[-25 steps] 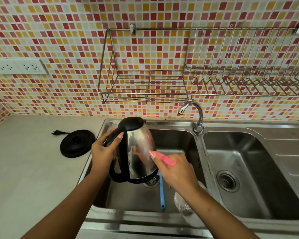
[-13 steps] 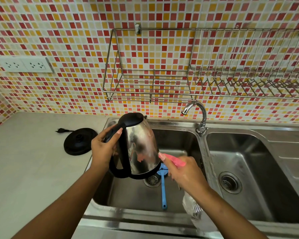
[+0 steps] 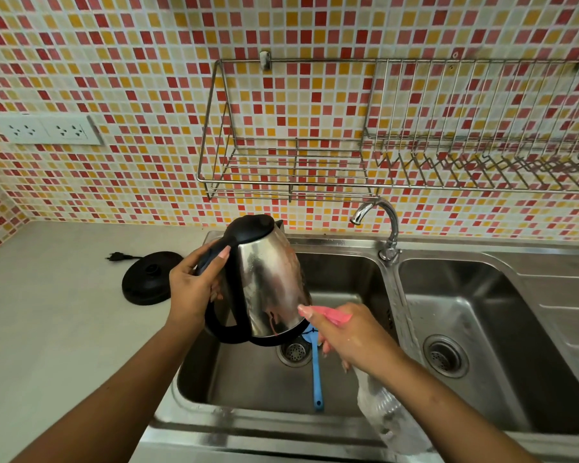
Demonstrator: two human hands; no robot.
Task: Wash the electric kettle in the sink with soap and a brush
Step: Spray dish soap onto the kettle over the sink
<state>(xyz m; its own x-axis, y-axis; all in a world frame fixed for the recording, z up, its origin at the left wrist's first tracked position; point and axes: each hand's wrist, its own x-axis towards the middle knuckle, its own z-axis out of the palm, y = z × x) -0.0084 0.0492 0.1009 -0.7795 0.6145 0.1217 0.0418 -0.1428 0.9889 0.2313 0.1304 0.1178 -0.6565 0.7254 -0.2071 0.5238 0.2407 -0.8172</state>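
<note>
Over the shiny steel sink [image 3: 345, 259], the left hand [image 3: 194, 289] wraps its fingers round the black handle of the silver kettle [image 3: 268, 289]. The right hand [image 3: 351, 335] grips a pink brush [image 3: 331, 315] touching its side.

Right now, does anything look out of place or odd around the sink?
Nothing alarming. A blue brush lies loose in the left basin while the right hand scrubs the kettle with a pink tool.

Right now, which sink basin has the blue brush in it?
The left basin: the blue brush lies on its floor by the drain. The right basin holds no brush.
</note>
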